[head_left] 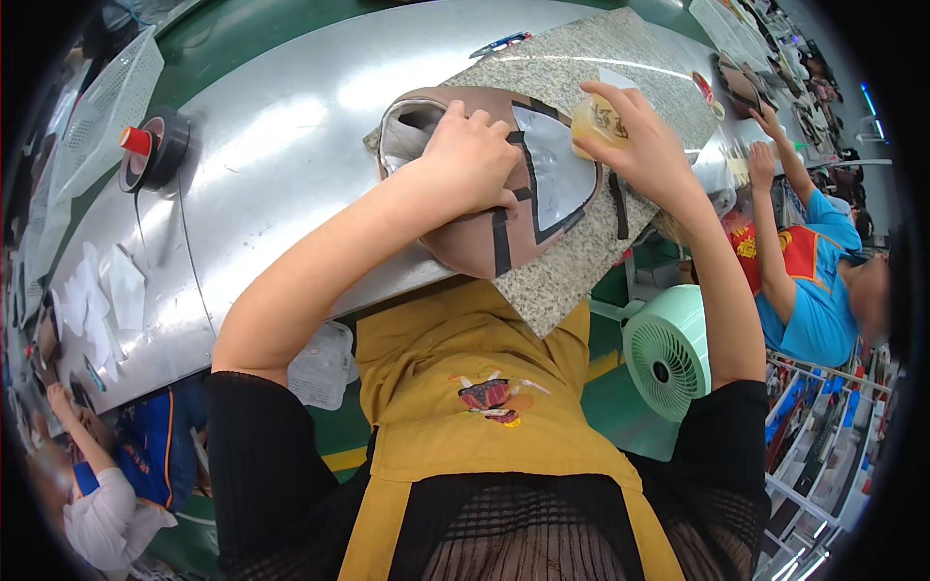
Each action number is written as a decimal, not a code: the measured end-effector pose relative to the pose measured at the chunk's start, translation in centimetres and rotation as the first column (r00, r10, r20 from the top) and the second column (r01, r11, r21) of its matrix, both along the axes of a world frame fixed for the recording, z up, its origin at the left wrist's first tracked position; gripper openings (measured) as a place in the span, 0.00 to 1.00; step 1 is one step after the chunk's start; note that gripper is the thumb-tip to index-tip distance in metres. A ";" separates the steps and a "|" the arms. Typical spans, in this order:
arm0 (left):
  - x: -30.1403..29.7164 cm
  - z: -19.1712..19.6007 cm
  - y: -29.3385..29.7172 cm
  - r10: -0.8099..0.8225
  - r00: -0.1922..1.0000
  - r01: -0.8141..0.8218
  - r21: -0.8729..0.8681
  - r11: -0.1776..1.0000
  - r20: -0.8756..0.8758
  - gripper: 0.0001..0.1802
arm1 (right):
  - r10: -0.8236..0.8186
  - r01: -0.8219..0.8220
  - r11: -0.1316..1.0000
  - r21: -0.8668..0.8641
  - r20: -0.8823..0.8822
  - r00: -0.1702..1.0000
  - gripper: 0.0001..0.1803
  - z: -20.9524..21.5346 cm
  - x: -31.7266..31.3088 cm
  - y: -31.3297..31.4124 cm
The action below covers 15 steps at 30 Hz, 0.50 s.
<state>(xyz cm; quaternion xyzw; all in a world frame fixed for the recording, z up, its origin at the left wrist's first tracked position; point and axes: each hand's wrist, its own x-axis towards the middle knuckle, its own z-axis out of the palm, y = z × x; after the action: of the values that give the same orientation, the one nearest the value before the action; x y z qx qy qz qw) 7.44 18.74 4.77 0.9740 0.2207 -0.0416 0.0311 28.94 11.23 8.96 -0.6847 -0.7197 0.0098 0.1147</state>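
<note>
A rounded brown bag [470, 242] lies on its side in front of me, its mouth opening to the left on a grey lining. Black strips cross it and frame a shiny pale panel [557, 169]. My left hand [470, 160] grips the bag from above, fingers curled over it near the mouth and thumb beside a black strip. To the right of the panel, my right hand [639, 136] holds a yellowish translucent block [594, 124] with dark marks, between thumb and fingers. The block is close to the panel's edge; whether they touch, I cannot tell.
A speckled stone slab [552, 290] lies under the bag on the metal table [281, 184]. A black tape roll [167, 145] with a red-topped piece sits left, beyond white cut pieces [92, 300]. A green fan [666, 351] stands at right, near a co-worker in blue [814, 329].
</note>
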 end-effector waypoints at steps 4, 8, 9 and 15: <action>0.2 0.0 0.0 -0.003 1.000 0.003 -0.002 1.000 -0.013 0.31 | -0.032 0.029 0.997 -0.068 -0.051 0.998 0.31 0.7 -0.5 -2.7; 0.1 -0.1 0.0 -0.007 1.000 0.007 0.007 1.000 -0.009 0.31 | -0.008 -0.028 0.986 -0.163 -0.214 0.977 0.31 1.0 -2.4 -5.6; 0.1 -0.2 -0.1 -0.005 1.000 0.006 0.009 1.000 -0.012 0.31 | 0.018 -0.070 0.980 -0.186 -0.266 0.964 0.32 1.0 -3.2 -6.1; 0.1 -0.1 0.0 -0.004 1.000 0.004 0.021 1.000 -0.019 0.31 | 0.028 -0.021 1.000 0.021 -0.438 0.898 0.32 2.0 -2.8 -4.7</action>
<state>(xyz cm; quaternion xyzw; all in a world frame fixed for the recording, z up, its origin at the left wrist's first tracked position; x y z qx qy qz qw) 7.56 18.75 4.71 0.9742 0.2196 -0.0487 0.0187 26.15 6.54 10.99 -0.6548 -0.6840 0.1594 0.2790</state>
